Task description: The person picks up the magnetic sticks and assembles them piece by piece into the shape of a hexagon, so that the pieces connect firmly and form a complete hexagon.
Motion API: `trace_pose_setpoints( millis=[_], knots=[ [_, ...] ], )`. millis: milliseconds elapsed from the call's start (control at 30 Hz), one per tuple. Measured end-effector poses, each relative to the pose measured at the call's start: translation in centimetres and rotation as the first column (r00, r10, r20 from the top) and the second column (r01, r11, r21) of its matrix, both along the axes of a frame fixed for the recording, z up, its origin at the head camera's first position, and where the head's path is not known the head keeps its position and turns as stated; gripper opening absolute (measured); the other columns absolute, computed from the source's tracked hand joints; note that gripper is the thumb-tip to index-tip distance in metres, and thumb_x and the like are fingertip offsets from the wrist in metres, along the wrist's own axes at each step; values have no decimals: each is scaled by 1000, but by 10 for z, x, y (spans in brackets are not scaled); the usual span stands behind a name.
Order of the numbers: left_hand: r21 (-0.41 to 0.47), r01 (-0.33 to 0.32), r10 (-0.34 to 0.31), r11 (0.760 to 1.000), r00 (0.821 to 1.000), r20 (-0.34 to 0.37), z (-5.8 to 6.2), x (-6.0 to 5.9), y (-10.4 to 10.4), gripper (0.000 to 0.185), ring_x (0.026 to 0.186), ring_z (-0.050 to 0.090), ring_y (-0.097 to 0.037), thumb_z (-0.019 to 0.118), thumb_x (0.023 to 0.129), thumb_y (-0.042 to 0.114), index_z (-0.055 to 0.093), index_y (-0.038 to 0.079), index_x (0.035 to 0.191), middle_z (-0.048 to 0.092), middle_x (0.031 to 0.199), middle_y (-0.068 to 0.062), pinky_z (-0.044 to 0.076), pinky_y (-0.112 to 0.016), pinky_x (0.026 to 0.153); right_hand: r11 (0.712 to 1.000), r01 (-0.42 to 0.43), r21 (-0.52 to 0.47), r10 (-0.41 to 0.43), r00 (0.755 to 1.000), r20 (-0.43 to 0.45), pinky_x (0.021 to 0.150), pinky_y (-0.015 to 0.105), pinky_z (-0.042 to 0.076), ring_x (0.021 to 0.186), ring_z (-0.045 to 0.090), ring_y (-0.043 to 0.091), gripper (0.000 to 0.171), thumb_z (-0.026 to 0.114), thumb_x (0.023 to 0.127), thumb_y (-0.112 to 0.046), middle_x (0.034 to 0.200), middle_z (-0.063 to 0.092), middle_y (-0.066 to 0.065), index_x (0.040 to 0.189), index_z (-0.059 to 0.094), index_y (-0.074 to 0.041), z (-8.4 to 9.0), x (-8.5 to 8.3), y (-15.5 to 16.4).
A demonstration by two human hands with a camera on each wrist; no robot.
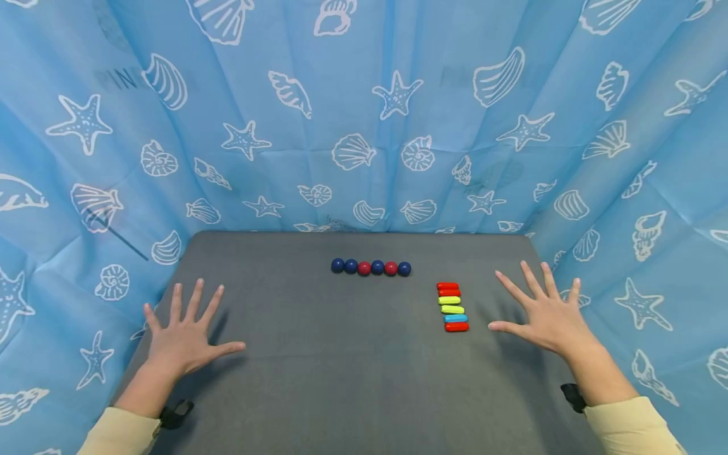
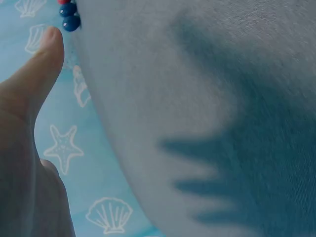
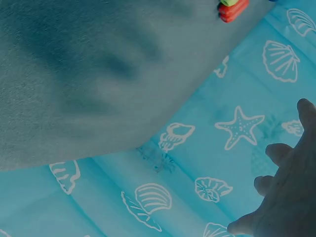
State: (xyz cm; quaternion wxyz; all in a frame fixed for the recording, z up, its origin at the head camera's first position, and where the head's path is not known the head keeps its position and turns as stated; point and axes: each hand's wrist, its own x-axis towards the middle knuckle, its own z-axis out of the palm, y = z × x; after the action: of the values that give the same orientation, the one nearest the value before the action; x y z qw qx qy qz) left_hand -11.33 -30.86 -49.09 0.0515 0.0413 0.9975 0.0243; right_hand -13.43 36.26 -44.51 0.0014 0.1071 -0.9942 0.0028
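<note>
L hand [image 1: 184, 338]: fingers straight, spread wide apart, palm down just above the grey mat [image 1: 318, 379], holding nothing; its splayed shadow shows on the mat in the left wrist view. R hand [image 1: 548, 316]: same, fingers fanned apart, nothing held, hovering over the mat's right edge. Nearest to R hand: stack of capsule pieces [image 1: 452, 306], just beside the R thumb tip, apart from it, laid as a column running away from the person. Count = 6: red, red, yellow-green, yellow-green, blue, red (far to near). Further out, mid-mat toward the back edge: row of balls [image 1: 371, 267], touching one another side by side. Count = 6: blue, blue, red, blue, red, blue (left to right). Well apart from both hands; the L end of the row shows at the top of the left wrist view [image 2: 69, 15]. Handling, judged: capsules look small, light, hard, glossy, so prob. slippery; best pinched across the short sides, thumb + forefinger, one at a time. Balls look smooth, rigid, will roll if nudged; pinch over the top, across the widest part. Nothing looks fragile. Around all: blue cloth [image 1: 364, 114] with white shell + starfish print, draped behind and at both sides.
</note>
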Motion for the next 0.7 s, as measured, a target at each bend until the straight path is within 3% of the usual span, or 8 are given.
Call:
trace_pose_setpoints(
  millis=[200,433,567,700],
  knots=[
    [49,77,-73,996,995,-75,-7,-3,9,127,153,-11,-48,58,71,90,-2,26,163,-1,169,-18,-18,-73,109,998,-22,-64,22,1000,5,99,87,0,152,-9,51,107,65,77,-78,168,4,20,162,13,-38,3,-1,-12],
    [105,95,-87,990,993,-82,-17,-12,21,126,153,-12,-46,55,72,90,-6,27,162,-2,169,-17,-14,-69,113,988,-31,-149,40,998,52,104,80,19,149,11,55,106,68,78,-74,166,16,22,162,17,-32,0,-5,-27],
    [149,104,-92,983,992,-88,-21,-18,30,125,153,-13,-45,56,74,88,-6,26,162,-1,169,-18,-12,-70,113,983,-40,-181,54,996,75,99,76,33,148,19,53,106,72,78,-70,164,23,23,161,22,-28,-3,-6,-31],
    [193,109,-96,975,992,-77,-24,-22,37,123,153,-10,-46,57,75,86,-5,26,163,0,169,-18,-13,-71,112,976,-43,-212,61,995,80,94,76,37,148,22,50,103,73,78,-68,163,27,21,160,28,-26,-4,-5,-36]
  ],
)
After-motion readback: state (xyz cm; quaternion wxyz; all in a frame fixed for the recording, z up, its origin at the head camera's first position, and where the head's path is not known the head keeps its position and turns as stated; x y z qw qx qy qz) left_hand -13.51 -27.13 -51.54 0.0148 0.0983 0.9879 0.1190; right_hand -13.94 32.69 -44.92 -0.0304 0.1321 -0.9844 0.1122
